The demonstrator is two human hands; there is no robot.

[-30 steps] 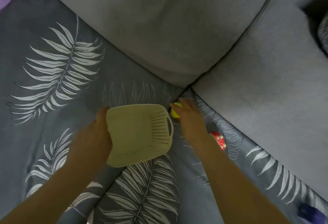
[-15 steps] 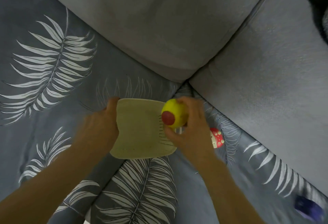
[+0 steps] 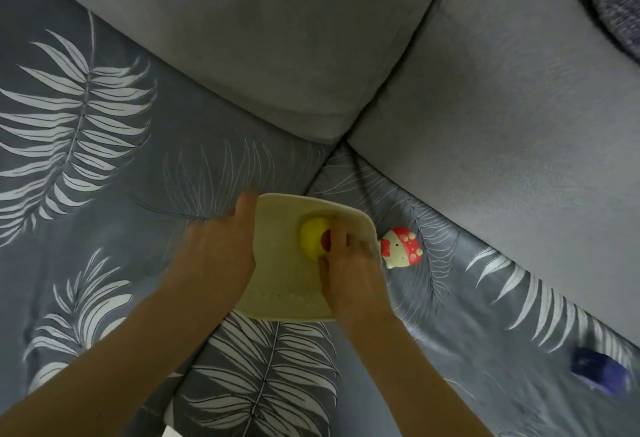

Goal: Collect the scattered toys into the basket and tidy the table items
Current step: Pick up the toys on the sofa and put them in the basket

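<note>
Holding basket (image 3: 284,284) rim, left grip (image 3: 221,256); right grip (image 3: 356,274) seemingly clutching yellow toy (image 3: 311,237) inside.

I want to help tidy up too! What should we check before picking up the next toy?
1. Basket steady: ok. The left hand grips the basket by its left rim.
2. Yellow toy in the basket: ok, it is inside the walls.
3. Right hand free: not ok. Its fingers hold the yellow toy.
4. Next toy close by: ok. The red and white toy lies on the sofa cover beside the basket's right edge.
5. Room in the basket: ok, only the yellow toy shows in it.
6. Blue thing at the lower right a toy: cannot tell, too blurred.
</note>
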